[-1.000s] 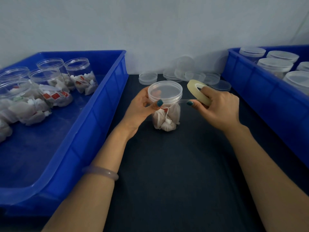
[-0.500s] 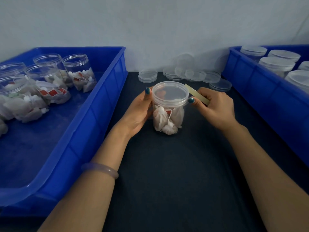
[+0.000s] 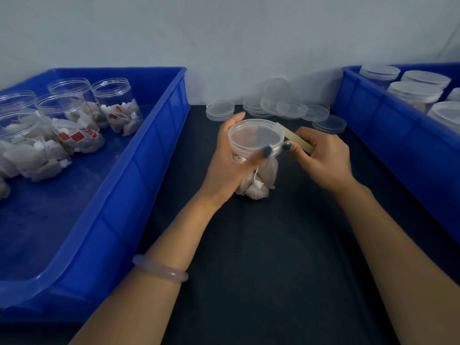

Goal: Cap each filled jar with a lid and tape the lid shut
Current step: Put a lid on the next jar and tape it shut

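There is just one camera, worn on the person's head. It looks forward and down, from close above the two arms. The left hand (image 3: pixel 230 160) and the right hand (image 3: pixel 323 158) sit near the middle of the picture, quite near. The dark worktop (image 3: pixel 261 257) stretches under them. Far past the hands stands a pale wall (image 3: pixel 224 41).
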The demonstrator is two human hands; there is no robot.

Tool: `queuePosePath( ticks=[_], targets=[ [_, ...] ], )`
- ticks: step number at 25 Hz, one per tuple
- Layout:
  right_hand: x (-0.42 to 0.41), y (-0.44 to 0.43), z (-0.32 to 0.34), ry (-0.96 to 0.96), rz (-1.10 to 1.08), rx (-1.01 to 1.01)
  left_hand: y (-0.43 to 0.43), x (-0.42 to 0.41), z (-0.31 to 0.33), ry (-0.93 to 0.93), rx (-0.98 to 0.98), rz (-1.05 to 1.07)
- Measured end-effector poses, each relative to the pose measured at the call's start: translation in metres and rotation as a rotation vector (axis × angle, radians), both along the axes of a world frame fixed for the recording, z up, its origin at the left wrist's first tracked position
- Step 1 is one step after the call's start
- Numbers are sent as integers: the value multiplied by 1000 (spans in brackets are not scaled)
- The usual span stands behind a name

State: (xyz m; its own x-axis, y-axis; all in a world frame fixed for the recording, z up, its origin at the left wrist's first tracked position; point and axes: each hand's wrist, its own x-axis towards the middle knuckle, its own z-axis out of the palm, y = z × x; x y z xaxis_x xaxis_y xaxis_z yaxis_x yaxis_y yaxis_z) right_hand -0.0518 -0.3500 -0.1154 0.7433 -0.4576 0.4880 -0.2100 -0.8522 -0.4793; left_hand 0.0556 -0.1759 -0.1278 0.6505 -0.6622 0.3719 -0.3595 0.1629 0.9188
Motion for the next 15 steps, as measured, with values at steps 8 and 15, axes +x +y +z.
queuePosePath(
  ticks=[8,15],
  targets=[
    [-7,5,16,-21,-64,-131,8,14,11,111,-1,133],
    [4,19,16,48,51,80,18,13,18,512,-56,-337]
  ],
)
